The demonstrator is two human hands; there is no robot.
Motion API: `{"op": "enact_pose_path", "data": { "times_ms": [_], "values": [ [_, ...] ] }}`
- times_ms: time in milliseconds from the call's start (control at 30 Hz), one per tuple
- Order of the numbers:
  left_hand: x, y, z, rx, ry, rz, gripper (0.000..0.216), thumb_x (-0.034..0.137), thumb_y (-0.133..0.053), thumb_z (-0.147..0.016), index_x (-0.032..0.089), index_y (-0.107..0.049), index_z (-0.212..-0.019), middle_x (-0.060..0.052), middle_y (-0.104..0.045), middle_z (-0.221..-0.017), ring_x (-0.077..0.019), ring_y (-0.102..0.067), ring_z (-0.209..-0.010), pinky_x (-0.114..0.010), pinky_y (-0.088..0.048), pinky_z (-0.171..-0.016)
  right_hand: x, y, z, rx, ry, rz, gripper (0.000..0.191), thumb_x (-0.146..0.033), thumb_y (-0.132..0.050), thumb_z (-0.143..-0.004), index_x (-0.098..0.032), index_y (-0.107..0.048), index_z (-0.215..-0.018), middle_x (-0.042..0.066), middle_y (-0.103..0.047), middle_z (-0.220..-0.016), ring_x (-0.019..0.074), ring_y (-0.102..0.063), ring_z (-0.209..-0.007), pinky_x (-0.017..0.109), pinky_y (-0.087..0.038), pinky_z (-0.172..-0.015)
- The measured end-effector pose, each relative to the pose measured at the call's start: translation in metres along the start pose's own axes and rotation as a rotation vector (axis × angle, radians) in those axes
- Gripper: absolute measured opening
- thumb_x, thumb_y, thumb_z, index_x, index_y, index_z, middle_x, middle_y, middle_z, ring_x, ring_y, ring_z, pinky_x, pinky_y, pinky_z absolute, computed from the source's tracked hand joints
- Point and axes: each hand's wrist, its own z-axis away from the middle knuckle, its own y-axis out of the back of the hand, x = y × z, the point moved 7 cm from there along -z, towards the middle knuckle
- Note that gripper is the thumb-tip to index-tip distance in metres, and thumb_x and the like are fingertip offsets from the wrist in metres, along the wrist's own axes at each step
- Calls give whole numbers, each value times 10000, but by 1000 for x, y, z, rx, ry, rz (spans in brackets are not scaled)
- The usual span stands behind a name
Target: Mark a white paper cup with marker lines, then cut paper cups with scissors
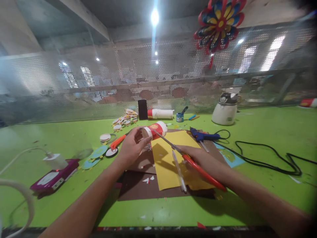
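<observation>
In the middle of the frame the left hand (pixel 131 145) is closed around a paper cup (pixel 155 130), the right hand (pixel 200 158) grips red scissors (pixel 195 165), their blades touching the still whole cup.

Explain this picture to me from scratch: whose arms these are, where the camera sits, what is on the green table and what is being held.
There is no machine here. A camera worn on a person's head looks forward and down, so both bare arms are that person's own.

The left hand holds a red and white paper cup on its side. The right hand holds red-handled scissors, blades pointing into the cup's mouth; a pen lies by it.

On the green table lie a yellow sheet on brown card, a blue glue gun with a black cable, a pile of paper discs, a white jug and a purple device. A paper flower hangs above.
</observation>
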Motion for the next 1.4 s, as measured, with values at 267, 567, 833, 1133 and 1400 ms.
{"op": "enact_pose_path", "data": {
  "times_ms": [267, 567, 833, 1133, 1400],
  "values": [
    [7, -1, 4, 36, -63, -38, 493, 384, -745, -801, 148, -550, -1188, -156, -670, -1219, -267, -665, -1110, -448, -509, -990, 4, 6, 4, 15, -7, 160, 447, -90, -440, -913, -210, -614, -1305, 124, -698, -1261, 302, -640, -1159, 465, -461, -1012],
    [13, -3, 4, 22, -80, 1, 464, 351, -752, -798, 157, -558, -1172, -137, -676, -1200, -251, -667, -1089, -430, -525, -976, -5, 6, 7, 85, 118, 182, 337, -92, -434, -914, -210, -670, -1125, 34, -744, -934, 180, -665, -809, 262, -486, -721],
    [16, -2, 5, 56, -87, 76, 481, 314, -782, -759, 158, -546, -1148, -122, -676, -1153, -239, -676, -1058, -393, -563, -913, -1, 3, 9, 71, 81, 163, 204, -111, -484, -883, -181, -661, -957, -10, -616, -693, 128, -492, -599, 232, -344, -553],
    [13, -4, 7, 27, 71, 228, 493, 324, -791, -761, 154, -592, -1179, -112, -688, -1170, -233, -695, -965, -370, -606, -797, 6, 2, 10, 39, 56, 203, 216, -107, -476, -887, -183, -670, -944, -3, -643, -695, 132, -526, -592, 228, -355, -536],
    [11, -1, 8, 88, 96, 194, 439, 331, -800, -748, 154, -612, -1103, -79, -727, -1039, -203, -697, -905, -339, -599, -774, 6, -1, 6, 1, -7, 112, 303, -158, -457, -918, -161, -708, -1089, 45, -724, -811, 189, -628, -719, 255, -444, -600]
  ]
}}
